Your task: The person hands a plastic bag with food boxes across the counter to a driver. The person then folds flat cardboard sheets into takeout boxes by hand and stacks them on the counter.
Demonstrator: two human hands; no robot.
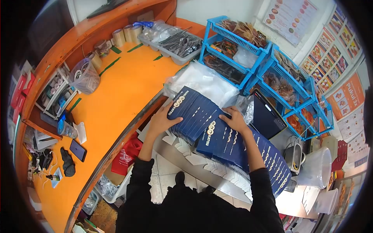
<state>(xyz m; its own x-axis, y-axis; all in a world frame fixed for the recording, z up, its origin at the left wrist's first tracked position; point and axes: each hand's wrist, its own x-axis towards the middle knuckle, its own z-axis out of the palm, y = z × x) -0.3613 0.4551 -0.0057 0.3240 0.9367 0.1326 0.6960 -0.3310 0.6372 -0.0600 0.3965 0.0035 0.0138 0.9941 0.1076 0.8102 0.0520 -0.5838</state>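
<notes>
Sleeved arms [140, 174] touch cartons [190, 113] near baskets [237, 41] of packets [249, 33].

We look onto a white wall [237, 8] hung with a printed menu sheet [291, 20] and, farther right, an orange poster [347, 96]. On our left an orange counter [120, 91] curves round, backed by a raised orange ledge [83, 35]. Blue tiered racks [227, 58] stand before the wall; below us we see pale floor tiles [156, 185], brightly lit.
</notes>
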